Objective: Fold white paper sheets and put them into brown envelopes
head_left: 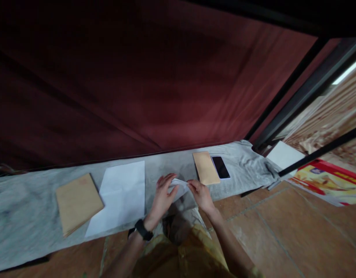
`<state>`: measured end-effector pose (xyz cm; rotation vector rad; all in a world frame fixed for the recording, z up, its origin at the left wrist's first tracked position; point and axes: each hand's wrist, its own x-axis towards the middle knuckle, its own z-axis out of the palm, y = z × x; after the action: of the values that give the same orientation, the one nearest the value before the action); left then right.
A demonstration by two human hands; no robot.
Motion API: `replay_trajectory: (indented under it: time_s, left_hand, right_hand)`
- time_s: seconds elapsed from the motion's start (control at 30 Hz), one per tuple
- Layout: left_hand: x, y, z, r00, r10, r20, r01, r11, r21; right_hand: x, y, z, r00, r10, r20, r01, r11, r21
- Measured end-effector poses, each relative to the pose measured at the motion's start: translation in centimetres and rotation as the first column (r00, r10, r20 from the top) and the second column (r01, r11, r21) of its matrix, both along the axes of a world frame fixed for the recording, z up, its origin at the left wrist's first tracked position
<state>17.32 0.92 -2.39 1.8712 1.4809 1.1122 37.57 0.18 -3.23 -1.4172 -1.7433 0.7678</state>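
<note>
My left hand [161,197] and my right hand [200,194] meet over a small folded white sheet of paper [178,187] on the grey cloth [27,216]. The left hand's fingers lie over the paper's left part, slightly curled. The right hand pinches its right edge. A black watch sits on my left wrist. A larger white sheet [120,197] lies flat just left of my hands.
A stack of brown envelopes [78,202] lies at the left. Another brown envelope [206,167] and a black phone [220,167] lie to the right. A dark red curtain [137,85] hangs behind. Tiled floor, a white sheet [283,155] and a colourful poster [328,181] are at the right.
</note>
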Motion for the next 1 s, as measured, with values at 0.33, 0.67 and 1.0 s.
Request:
replay_trajectory:
  time_s: [0.33,0.67,1.0]
  left_hand:
    - [1.1,-0.1,1.1,0.746,0.267,0.610,0.002,0.915,-0.402]
    - [0.7,0.2,-0.2,0.488,0.436,0.756,0.066,0.846,-0.530]
    - [-1.0,1.4,1.6,0.915,0.113,0.387,0.069,0.902,-0.426]
  right_hand:
    - [-1.4,0.7,-0.5,0.852,-0.160,-0.498,0.072,0.979,-0.191]
    - [-1.9,-0.2,-1.6,0.811,-0.241,-0.533,0.076,0.947,-0.312]
    - [-1.4,-0.5,0.0,0.929,-0.023,-0.369,-0.067,0.971,-0.229]
